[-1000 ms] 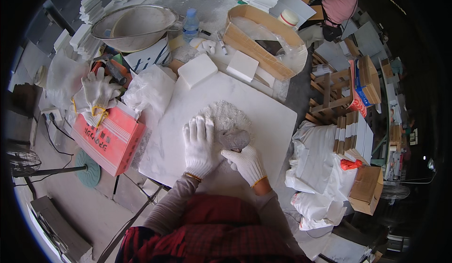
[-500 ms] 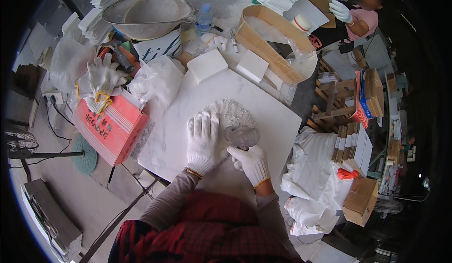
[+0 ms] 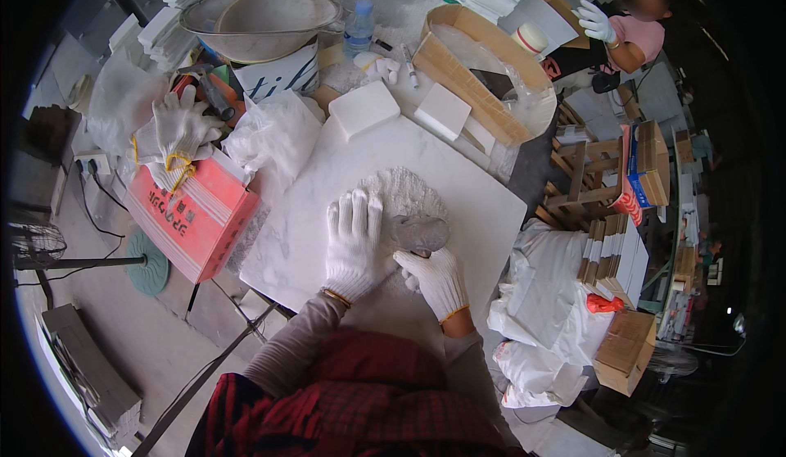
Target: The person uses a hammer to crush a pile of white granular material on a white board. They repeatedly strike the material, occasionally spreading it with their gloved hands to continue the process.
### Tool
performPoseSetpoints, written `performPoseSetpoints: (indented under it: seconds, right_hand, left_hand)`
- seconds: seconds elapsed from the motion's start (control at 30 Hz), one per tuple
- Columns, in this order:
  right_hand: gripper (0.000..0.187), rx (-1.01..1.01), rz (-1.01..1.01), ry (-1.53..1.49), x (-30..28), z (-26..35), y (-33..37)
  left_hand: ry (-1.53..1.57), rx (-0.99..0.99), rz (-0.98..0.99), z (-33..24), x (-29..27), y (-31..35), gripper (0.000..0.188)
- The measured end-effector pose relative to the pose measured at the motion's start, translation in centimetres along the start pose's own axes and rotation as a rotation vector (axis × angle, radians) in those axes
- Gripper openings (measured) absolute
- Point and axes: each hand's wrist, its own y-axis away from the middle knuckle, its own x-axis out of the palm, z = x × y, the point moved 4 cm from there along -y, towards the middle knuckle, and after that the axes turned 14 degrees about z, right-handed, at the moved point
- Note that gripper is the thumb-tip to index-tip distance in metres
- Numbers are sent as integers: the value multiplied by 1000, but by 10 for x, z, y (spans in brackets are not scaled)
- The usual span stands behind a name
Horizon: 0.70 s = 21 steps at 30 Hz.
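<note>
My left hand [image 3: 353, 240] lies flat in a white knitted glove, fingers stretched and side by side. It rests at the left edge of a rough, ridged white rounded patch [image 3: 405, 188] on a grey-veined white slab [image 3: 295, 236]. My right hand [image 3: 436, 281], in the same kind of glove, closes round the lower end of a grey, dusty tool with a broad rounded head [image 3: 417, 234]. The head lies over the lower right part of the white patch and hides some of it. The tool's grip is hidden in the glove.
White blocks [image 3: 365, 110] lie at the slab's far edge. Behind stand a sieve [image 3: 270, 43] on a bucket, a water bottle [image 3: 359, 27] and an oval cardboard form [image 3: 458, 76]. Left is a red box [image 3: 192, 215] with spare gloves; right, white sacks [image 3: 540, 293]. Another person [image 3: 634, 35] sits far right.
The tool's head has turned and tilted a little in my right hand. My left hand stays at nearly the same place, and the whole view has shifted slightly.
</note>
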Motion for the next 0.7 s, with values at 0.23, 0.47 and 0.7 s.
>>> performPoseSetpoints:
  seconds: [0.23,0.47,0.7]
  right_hand:
    - [30,-295,-220,539,-5,-14,-9]
    - [19,89,29,-32,-5,-20,-15]
    - [25,-173,-141,435,-7,-10,-5]
  left_hand:
    - [25,-5,17,-6,-2,0,97]
    - [21,16,-21,-2,3,1,96]
    - [4,14,8,-4,0,-1,97]
